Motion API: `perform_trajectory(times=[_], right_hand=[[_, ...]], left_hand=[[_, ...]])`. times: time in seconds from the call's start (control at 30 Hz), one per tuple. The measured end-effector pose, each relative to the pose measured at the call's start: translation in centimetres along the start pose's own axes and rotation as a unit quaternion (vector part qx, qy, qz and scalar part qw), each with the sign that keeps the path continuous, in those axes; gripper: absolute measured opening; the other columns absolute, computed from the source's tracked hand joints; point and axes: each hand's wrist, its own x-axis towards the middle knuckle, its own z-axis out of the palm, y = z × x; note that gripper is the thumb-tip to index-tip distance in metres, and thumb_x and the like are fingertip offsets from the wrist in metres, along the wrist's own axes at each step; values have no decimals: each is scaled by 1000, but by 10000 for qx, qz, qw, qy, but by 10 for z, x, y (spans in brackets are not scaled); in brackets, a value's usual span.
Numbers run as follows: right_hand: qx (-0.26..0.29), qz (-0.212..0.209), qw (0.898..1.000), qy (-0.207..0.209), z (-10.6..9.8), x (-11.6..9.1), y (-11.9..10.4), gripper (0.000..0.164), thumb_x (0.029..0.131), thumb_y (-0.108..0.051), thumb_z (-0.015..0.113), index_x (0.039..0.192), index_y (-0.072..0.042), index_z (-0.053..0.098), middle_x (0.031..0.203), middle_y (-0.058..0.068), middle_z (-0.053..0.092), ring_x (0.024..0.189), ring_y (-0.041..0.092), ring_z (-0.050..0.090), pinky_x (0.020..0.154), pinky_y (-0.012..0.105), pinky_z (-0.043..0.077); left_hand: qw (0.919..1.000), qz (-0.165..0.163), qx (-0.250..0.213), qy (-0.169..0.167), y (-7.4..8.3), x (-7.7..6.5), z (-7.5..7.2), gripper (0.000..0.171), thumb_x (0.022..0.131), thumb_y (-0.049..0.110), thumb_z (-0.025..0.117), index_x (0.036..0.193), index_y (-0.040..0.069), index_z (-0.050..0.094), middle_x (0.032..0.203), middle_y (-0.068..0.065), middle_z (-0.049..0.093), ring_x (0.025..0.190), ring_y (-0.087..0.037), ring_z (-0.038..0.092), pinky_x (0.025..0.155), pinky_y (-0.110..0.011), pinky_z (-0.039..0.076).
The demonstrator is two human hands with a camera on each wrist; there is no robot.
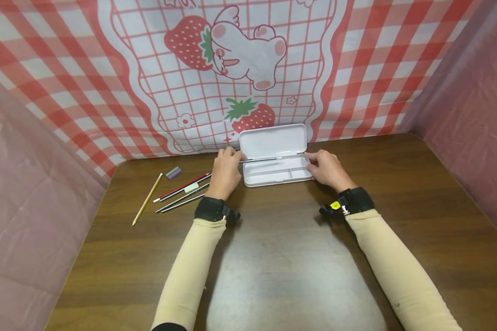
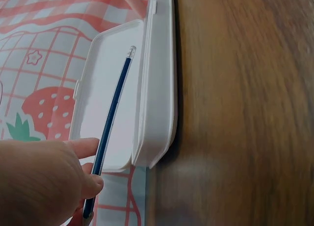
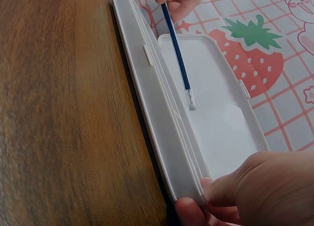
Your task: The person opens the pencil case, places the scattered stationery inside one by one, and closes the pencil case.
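A white pencil case (image 1: pixel 269 178) lies on the table with its lid (image 1: pixel 273 140) raised against the cloth behind. My left hand (image 1: pixel 227 171) is at the case's left end and pinches a dark blue pencil (image 2: pixel 114 100) between thumb and fingers. The pencil's white eraser end (image 3: pixel 191 99) points right, over the case. At the opposite end, my right hand (image 1: pixel 329 169) grips the case's corner, thumb on the rim and fingers against the outer side, as the right wrist view shows. Dividers split the case's inside into compartments.
Left of the case lie a yellow pencil (image 1: pixel 147 199), a red pencil (image 1: pixel 186 185), several dark pencils, a pale green eraser (image 1: pixel 191 187) and a purple-and-green eraser (image 1: pixel 173 173). Behind the wooden table (image 1: pixel 281 257) hangs a checked strawberry cloth (image 1: pixel 360 69); pink curtains flank both sides.
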Motion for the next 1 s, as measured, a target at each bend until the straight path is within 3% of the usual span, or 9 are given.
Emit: perform_trajectory(times=[0.13,0.47,0.73,1.0], right_hand=[[-1,-36,10000,13,1,2,-1,47,93,-5,63,139,-4,58,107,22,59,58,17,62,63,32,46],[22,-60,10000,-7,1,3,-1,47,93,-5,63,140,-5,58,105,22,58,57,17,62,61,32,47],[-17,-45,10000,33,-1,1,1,46,93,-5,63,139,-4,58,107,22,59,59,18,62,60,31,46],[-24,-51,10000,18,-1,1,3,46,93,-5,64,139,-4,58,106,22,58,58,17,62,61,31,46]], left_hand=[[10000,21,23,-71,4,1,3,33,78,-14,64,102,7,75,100,-16,65,93,-35,57,81,-50,53],[9986,137,168,-475,19,6,7,40,77,-12,67,109,10,73,107,-15,65,100,-33,57,84,-46,53],[9978,337,244,-525,32,7,22,42,77,-10,67,111,13,73,109,-12,66,100,-31,58,83,-44,54],[9967,379,259,-676,43,9,27,43,76,-8,71,112,15,72,110,-11,66,101,-31,59,86,-44,54]])
